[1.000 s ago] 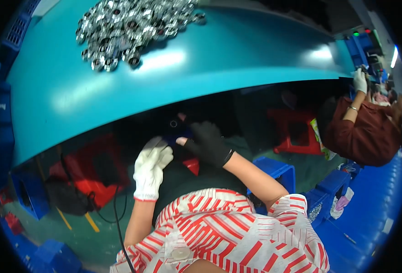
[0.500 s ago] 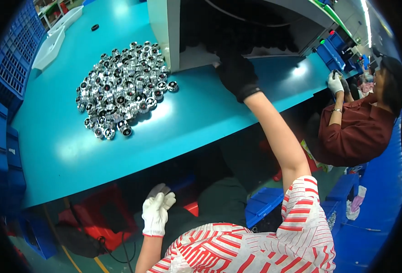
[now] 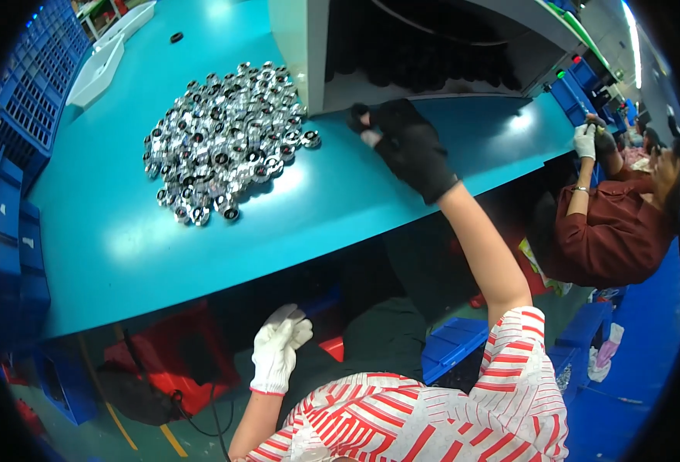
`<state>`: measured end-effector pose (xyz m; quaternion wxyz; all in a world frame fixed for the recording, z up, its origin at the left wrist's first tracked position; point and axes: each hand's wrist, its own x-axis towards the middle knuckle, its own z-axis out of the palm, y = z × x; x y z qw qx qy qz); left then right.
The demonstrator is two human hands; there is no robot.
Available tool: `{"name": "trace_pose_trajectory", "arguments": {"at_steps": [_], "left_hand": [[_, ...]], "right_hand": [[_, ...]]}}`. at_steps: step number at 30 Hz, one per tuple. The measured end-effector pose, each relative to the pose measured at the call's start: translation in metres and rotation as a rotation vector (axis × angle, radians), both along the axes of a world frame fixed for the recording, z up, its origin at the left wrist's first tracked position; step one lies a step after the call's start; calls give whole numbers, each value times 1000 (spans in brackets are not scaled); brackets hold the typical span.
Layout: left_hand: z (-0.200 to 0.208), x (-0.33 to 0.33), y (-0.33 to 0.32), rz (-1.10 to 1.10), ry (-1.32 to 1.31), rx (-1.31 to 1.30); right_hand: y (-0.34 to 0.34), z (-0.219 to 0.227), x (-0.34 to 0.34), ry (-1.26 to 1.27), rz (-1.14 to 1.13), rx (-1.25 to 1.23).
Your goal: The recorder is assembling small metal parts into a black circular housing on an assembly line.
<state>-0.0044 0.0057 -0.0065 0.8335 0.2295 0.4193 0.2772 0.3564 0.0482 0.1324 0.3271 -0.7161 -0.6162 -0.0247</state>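
Observation:
My right hand (image 3: 413,146), in a black glove with bare fingertips, is over the teal table (image 3: 301,219), just in front of a grey-walled box (image 3: 297,46) with an open front. Its thumb and fingers pinch a small black ring (image 3: 357,117). Inside the box lies a dark heap of black parts (image 3: 432,69). To the left, a pile of shiny chrome round parts with dark centres (image 3: 220,138) spreads on the table. My left hand (image 3: 278,350), in a white glove, is low before my body, below the table edge. Its fingers are curled in, and anything inside them is hidden.
Blue crates (image 3: 35,85) stand along the left side, near white trays (image 3: 97,73). A lone black ring (image 3: 176,37) lies at the far left of the table. Another person in a dark red top (image 3: 613,231) sits at the right. A red stool-like object (image 3: 174,354) is below.
My right hand has drawn back from the box opening toward me, and a black ring now shows between its fingertips. My left hand stays low, nearly unchanged. The view has shifted slightly.

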Motion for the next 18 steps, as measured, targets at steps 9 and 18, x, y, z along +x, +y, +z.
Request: {"name": "trace_pose_trajectory", "arguments": {"at_steps": [9,18], "left_hand": [[54,22,4,-186,-150,84],[38,4,-4,-76,-245,7]], "right_hand": [[-105,-33,-144,600,408,-198],[-112,-80,-187,709,356,-250]]}}
